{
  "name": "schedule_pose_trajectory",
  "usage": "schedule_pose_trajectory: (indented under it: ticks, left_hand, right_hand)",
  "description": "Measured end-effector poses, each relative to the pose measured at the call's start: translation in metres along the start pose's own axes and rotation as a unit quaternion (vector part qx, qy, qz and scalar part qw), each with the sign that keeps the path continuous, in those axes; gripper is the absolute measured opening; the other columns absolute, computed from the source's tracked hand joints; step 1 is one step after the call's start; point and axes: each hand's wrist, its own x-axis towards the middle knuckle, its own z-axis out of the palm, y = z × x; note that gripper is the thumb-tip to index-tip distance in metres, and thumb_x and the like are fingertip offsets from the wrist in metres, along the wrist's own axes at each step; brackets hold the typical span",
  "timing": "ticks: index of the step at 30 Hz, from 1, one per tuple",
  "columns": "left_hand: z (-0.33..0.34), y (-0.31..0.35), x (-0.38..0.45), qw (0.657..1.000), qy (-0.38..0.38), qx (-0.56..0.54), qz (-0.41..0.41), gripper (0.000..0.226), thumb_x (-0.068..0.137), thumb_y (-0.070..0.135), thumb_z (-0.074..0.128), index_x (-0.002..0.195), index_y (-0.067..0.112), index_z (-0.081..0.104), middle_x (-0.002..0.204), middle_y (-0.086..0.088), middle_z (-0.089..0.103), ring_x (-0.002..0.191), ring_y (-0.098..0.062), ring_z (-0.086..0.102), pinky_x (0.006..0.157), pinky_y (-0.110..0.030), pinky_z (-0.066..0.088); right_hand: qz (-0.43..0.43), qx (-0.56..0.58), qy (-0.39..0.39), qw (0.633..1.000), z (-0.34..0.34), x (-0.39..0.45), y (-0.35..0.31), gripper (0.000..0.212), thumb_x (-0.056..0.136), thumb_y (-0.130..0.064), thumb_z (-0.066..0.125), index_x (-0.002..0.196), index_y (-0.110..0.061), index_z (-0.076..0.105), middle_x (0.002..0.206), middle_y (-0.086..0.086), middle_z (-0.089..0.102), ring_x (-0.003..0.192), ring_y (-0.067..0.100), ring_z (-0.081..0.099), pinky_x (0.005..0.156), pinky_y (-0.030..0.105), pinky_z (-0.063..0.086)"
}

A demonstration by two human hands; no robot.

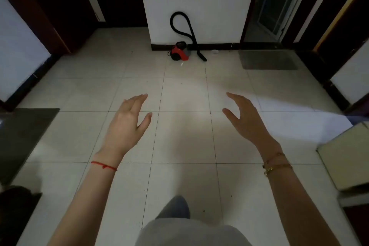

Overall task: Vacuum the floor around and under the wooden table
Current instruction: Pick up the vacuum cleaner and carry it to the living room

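Observation:
A small red and grey vacuum cleaner sits on the tiled floor against the white wall ahead. Its black hose loops up the wall and runs down to a black nozzle resting on the floor to the right. My left hand and my right hand are both held out in front of me, well short of the vacuum, fingers apart and holding nothing. No wooden table shows clearly in this view.
A grey mat lies before a doorway at the right. Dark wooden doors and frames stand at the left and right. A dark flat surface juts in at the left, a pale boxy object at the right.

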Motion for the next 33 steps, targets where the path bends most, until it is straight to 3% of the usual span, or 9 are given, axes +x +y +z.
schedule_pose_trajectory:
  ticks: [11, 14, 18, 24, 33]
  left_hand:
    - [0.059, -0.042, 0.103, 0.999, -0.013, -0.004, -0.032, 0.051, 0.095, 0.028, 0.052, 0.142, 0.011, 0.040, 0.139, -0.008, 0.049, 0.131, -0.023, 0.042, 0.115, -0.040, 0.028]
    - [0.074, -0.062, 0.155, 0.999, -0.014, -0.012, -0.037, 0.051, 0.095, 0.027, 0.053, 0.142, 0.011, 0.040, 0.139, -0.009, 0.049, 0.131, -0.023, 0.042, 0.113, -0.043, 0.032]
    - [0.086, -0.093, 0.240, 0.999, -0.028, 0.005, -0.046, 0.052, 0.096, 0.031, 0.049, 0.144, 0.013, 0.037, 0.142, -0.007, 0.047, 0.134, -0.022, 0.039, 0.118, -0.034, 0.021]
    - [0.099, -0.131, 0.355, 0.998, -0.026, 0.003, -0.056, 0.053, 0.097, 0.032, 0.048, 0.145, 0.014, 0.036, 0.145, -0.006, 0.043, 0.137, -0.024, 0.034, 0.114, -0.031, 0.019]
    - [0.154, -0.186, 0.500, 0.996, -0.071, -0.019, -0.049, 0.054, 0.096, 0.037, 0.046, 0.146, 0.018, 0.033, 0.146, -0.002, 0.042, 0.136, -0.021, 0.038, 0.110, -0.043, 0.037]
  right_hand:
    - [0.032, -0.022, -0.033, 0.999, 0.033, 0.116, 0.049, 0.053, 0.096, -0.039, 0.049, 0.144, -0.023, 0.035, 0.147, -0.004, 0.039, 0.137, 0.012, 0.032, 0.114, 0.035, 0.027]
    - [0.039, -0.027, -0.037, 0.998, 0.045, 0.172, 0.061, 0.053, 0.096, -0.040, 0.048, 0.144, -0.023, 0.035, 0.147, -0.003, 0.039, 0.138, 0.013, 0.032, 0.114, 0.036, 0.027]
    - [0.047, -0.035, -0.043, 0.997, 0.053, 0.261, 0.070, 0.054, 0.096, -0.041, 0.047, 0.145, -0.021, 0.035, 0.148, -0.001, 0.039, 0.138, 0.016, 0.033, 0.112, 0.033, 0.026]
    - [0.049, -0.046, -0.030, 0.997, 0.058, 0.380, 0.088, 0.054, 0.096, -0.040, 0.049, 0.144, -0.020, 0.035, 0.147, 0.001, 0.041, 0.136, 0.018, 0.035, 0.109, 0.030, 0.027]
    - [0.078, -0.045, -0.028, 0.996, 0.088, 0.515, 0.130, 0.055, 0.095, -0.040, 0.049, 0.144, -0.019, 0.036, 0.147, 0.002, 0.040, 0.137, 0.019, 0.035, 0.109, 0.031, 0.027]
